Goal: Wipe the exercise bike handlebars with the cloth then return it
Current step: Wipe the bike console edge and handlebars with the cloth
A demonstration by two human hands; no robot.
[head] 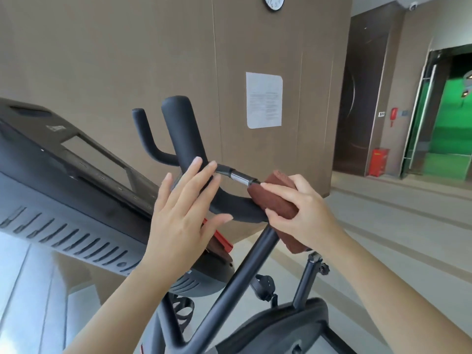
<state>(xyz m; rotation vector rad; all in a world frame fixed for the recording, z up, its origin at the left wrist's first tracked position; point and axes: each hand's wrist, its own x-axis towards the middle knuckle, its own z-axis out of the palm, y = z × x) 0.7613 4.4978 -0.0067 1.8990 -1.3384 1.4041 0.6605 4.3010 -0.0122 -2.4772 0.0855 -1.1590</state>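
Note:
The black handlebars (185,134) of the exercise bike rise in the middle of the view, with a curved lower bar (237,208) running to the right. My right hand (304,213) grips a folded reddish-brown cloth (270,198) wrapped over the right end of that curved bar. My left hand (184,210) is held with straight, spread fingers against the bend of the handlebar, fingertips near a black and silver stub (237,177). The bar under the cloth is hidden.
The bike's dark console (76,180) with a screen fills the left. A black frame tube (240,282) slopes down below the hands, and the saddle (286,328) sits at the bottom. A brown wall with a paper notice (264,99) stands behind; a corridor opens to the right.

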